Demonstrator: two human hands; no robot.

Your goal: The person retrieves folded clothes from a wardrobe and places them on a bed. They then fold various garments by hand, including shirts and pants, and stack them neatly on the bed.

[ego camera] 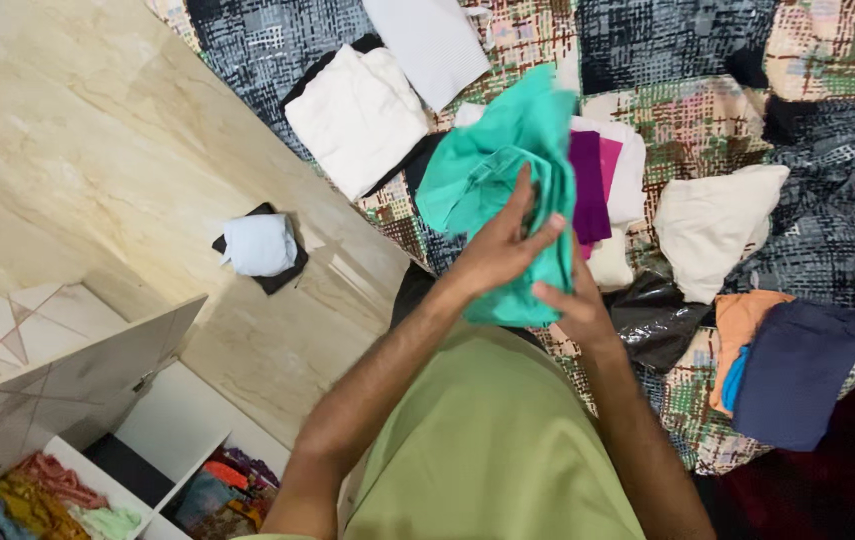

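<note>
A teal green cloth [492, 170] is held up in front of me over the bed. My left hand [502, 250] grips its near side, fingers spread upward against the fabric. My right hand [572, 305] holds the lower right part of the same cloth from below. Behind the cloth lie a purple and pink folded garment [592, 185] and white pieces.
The patchwork bedspread [667, 50] carries folded white clothes [357, 115], a cream bundle [712, 225], a black plastic bag [652, 320], and orange and navy garments [792, 370]. A pale blue cloth on black [260, 247] lies on the floor. An open drawer [57, 500] holds colourful clothes.
</note>
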